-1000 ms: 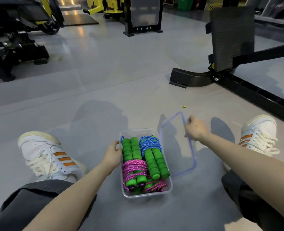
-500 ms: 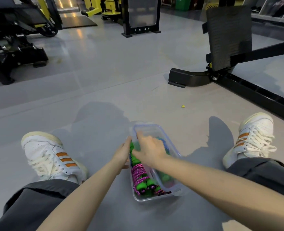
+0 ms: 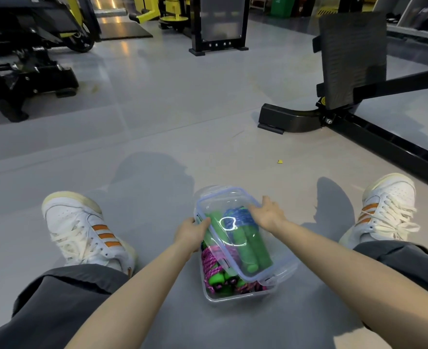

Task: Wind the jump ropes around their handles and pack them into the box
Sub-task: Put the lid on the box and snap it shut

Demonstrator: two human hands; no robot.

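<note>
- The clear plastic box [image 3: 233, 297] stands on the grey floor [image 3: 157, 122] between the person's outstretched legs, closer to the right leg.
- Inside it lie jump ropes with green foam handles: a blue-rope bundle [image 3: 237, 217] at the far end and a pink-rope bundle [image 3: 211, 260] at the near left.
- A clear lid [image 3: 258, 273] with a blue rim lies askew on the box, turned off the box's line and not seated. Its near end overhangs the box's right side, and the near-left corner of the box is uncovered.
- The left hand [image 3: 190, 230] grips the lid's left rim where it meets the box wall, thumb on top. The fingers below are hidden.
- The right hand [image 3: 268, 214] holds the lid's far right edge, fingers curled over the rim.
- White sneakers with orange stripes flank the box, the left shoe [image 3: 82, 233] and the right shoe [image 3: 386, 207], both well apart from it.
- Dark grey trousers [image 3: 57, 306] cover the legs.
- A black gym machine [image 3: 351, 59] stands at the far right, its base rail running along the floor.
- A small yellow scrap [image 3: 280, 161] lies on the floor beyond the box.
</note>
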